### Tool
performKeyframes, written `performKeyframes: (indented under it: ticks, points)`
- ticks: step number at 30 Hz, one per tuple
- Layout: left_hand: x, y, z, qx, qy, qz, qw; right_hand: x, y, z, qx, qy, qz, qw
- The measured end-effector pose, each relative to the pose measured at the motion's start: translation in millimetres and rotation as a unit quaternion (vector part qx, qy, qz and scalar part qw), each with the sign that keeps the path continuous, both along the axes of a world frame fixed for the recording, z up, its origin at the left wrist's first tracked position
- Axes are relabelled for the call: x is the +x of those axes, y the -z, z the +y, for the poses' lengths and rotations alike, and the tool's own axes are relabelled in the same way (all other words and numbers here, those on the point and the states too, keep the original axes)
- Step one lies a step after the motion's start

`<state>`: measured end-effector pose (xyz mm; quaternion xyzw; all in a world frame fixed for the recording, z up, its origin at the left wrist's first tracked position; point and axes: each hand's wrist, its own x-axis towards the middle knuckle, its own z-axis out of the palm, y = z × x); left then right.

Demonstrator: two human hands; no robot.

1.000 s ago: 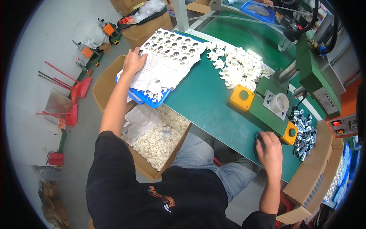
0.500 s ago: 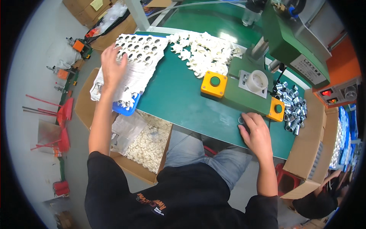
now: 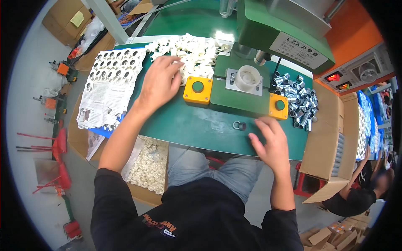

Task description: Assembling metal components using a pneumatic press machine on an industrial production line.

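My left hand [image 3: 161, 81] is over the near left edge of a pile of white plastic parts [image 3: 194, 52]. Its thumb stands apart from the bent fingers, and nothing shows in it. Above the bench's front part, my right hand [image 3: 272, 142] has thumb and fingers apart and holds nothing visible. Two small rings, one pale and one dark [image 3: 242, 126], lie left of its fingertips. Behind them stands a green press [image 3: 234, 94] with a white round cup [image 3: 248, 78] on its base. White parts with dark round centres [image 3: 115, 67] sit in rows on paper at the left.
Yellow boxes with green buttons [image 3: 198, 90] flank the press base. Shiny metal sleeves [image 3: 297, 98] are heaped to its right, beside an open cardboard box [image 3: 320, 146]. Below the bench, another box holds small cream-coloured pieces [image 3: 146, 169]. A co-worker's arm [image 3: 356, 175] shows at far right.
My left hand has gone from the rows of white parts rightward to the loose pile. My right hand has stayed near the rings, which now show more fully. The view has shifted right.
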<state>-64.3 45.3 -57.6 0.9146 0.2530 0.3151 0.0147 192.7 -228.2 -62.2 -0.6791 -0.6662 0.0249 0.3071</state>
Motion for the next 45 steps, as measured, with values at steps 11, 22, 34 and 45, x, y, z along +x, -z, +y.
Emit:
performKeyframes:
  ticks: [11, 22, 34, 45]
  points:
    - [-5, 12, 34, -0.183, -0.08, 0.018, 0.98, 21, 4, -9, 0.051, 0.033, 0.036, 0.997]
    - [17, -10, 31, -0.168, -0.083, -0.136, 0.973, 23, 14, -21, 0.053, 0.063, 0.073, 0.994]
    - [154, -67, -13, -0.382, 0.061, 0.035, 0.921, 6, 11, -30, 0.047, 0.047, 0.068, 0.995]
    - [160, -58, -21, -0.314, 0.103, -0.012, 0.944, 18, 8, -29, 0.044, 0.053, 0.056, 0.996]
